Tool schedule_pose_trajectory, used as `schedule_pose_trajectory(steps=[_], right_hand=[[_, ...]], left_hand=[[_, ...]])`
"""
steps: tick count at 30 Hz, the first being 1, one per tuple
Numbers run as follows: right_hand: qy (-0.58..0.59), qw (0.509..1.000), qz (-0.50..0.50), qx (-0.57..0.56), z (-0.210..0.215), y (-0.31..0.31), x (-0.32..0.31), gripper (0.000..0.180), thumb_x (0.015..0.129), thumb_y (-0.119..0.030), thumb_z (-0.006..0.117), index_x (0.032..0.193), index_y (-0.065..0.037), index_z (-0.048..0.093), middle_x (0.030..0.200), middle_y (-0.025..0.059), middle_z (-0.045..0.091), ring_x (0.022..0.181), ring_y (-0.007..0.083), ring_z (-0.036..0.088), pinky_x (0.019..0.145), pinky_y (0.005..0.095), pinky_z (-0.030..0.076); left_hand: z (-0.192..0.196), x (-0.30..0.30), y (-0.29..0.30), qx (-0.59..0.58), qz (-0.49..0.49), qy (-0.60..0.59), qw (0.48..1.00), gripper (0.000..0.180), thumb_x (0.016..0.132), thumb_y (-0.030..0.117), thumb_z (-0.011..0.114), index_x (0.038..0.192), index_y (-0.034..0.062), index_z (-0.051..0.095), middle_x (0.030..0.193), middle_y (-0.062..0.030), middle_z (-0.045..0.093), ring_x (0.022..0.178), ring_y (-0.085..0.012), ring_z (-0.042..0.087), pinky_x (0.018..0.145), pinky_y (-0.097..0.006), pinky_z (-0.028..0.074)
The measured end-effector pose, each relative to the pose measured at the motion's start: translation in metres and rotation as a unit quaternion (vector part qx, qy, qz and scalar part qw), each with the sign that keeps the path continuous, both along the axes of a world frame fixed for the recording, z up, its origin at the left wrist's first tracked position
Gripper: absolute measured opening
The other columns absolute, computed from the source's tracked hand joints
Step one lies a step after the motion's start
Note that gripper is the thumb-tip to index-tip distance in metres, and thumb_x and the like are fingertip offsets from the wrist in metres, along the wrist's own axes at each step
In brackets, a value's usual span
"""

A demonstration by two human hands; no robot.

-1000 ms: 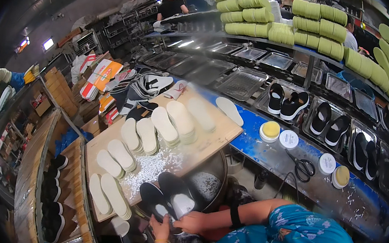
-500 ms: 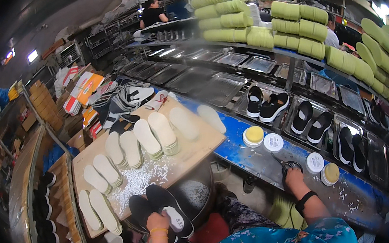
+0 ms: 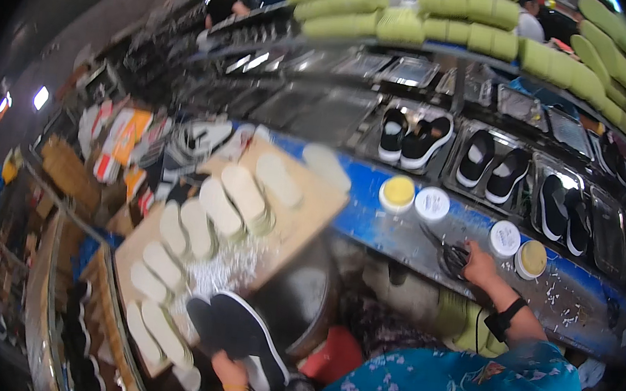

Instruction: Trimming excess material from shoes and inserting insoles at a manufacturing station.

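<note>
My left hand [image 3: 230, 372] is closed on a pair of black slip-on shoes [image 3: 232, 324] with white sole edges, held low over the near edge of a wooden board [image 3: 303, 214]. A white patch shows by the shoe opening near my fingers. My right hand [image 3: 482, 267] is at the handles of dark scissors [image 3: 451, 256] on the metal bench, its fingers closed about the loops. The scissors' blades point to the far left. Pale insoles [image 3: 224, 207] lie in stacked pairs on the board, beside scattered white bits [image 3: 225, 266].
Open yellow tubs [image 3: 399, 191] and white lids [image 3: 432, 203] stand on the blue-edged bench [image 3: 356, 219]. Behind it, metal trays [image 3: 343, 126] hold several black shoes [image 3: 425, 140]. Green insole stacks [image 3: 470, 10] line the shelf above. A round metal drum [image 3: 299, 293] sits below the board.
The view has shifted, and things appear farther left and up. The shoes in my left hand have tilted, turning a white sole edge outward. My right hand sits slightly farther right on the scissors' handles.
</note>
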State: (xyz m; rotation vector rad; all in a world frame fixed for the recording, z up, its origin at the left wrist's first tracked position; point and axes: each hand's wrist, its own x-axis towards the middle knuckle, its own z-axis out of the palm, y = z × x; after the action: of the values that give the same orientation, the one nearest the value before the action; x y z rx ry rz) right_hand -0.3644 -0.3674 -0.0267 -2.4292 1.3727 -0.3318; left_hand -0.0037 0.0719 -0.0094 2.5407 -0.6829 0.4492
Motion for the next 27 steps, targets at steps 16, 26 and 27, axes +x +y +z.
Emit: schedule_pose_trajectory(steps=[16,26,27], right_hand=[[-0.224,0.714,0.593,0.297,0.078,0.178,0.249,0.051,0.07,-0.03,0.069,0.111,-0.007,0.049,0.095,0.0075,0.058,0.089,0.0205,0.056,0.075,0.033,0.044],[-0.096,0.782,0.582,0.201,0.053,0.176,0.24,0.046,0.068,-0.037,0.065,0.105,-0.013,0.053,0.079,0.0157,0.059,0.076,0.0337,0.058,0.064,0.04,0.044],[-0.046,0.801,0.548,0.237,0.051,0.175,0.234,0.046,0.068,-0.037,0.066,0.105,-0.013,0.053,0.079,0.0161,0.059,0.076,0.0337,0.058,0.064,0.0394,0.045]], left_hand=[[0.093,-0.045,0.077,-0.033,-0.186,0.262,0.946,0.028,0.068,0.014,0.059,0.094,0.0028,0.062,0.093,-0.0143,0.063,0.09,-0.0286,0.058,0.082,-0.034,0.042],[0.07,-0.028,0.086,-0.018,-0.257,0.185,0.948,0.018,0.069,0.003,0.053,0.059,0.0025,0.037,0.064,-0.0143,0.052,0.057,-0.0272,0.049,0.055,-0.032,0.04],[0.065,-0.023,0.086,-0.016,-0.252,0.177,0.951,0.018,0.069,0.003,0.053,0.059,0.0025,0.037,0.064,-0.0143,0.052,0.057,-0.0272,0.049,0.055,-0.032,0.04]])
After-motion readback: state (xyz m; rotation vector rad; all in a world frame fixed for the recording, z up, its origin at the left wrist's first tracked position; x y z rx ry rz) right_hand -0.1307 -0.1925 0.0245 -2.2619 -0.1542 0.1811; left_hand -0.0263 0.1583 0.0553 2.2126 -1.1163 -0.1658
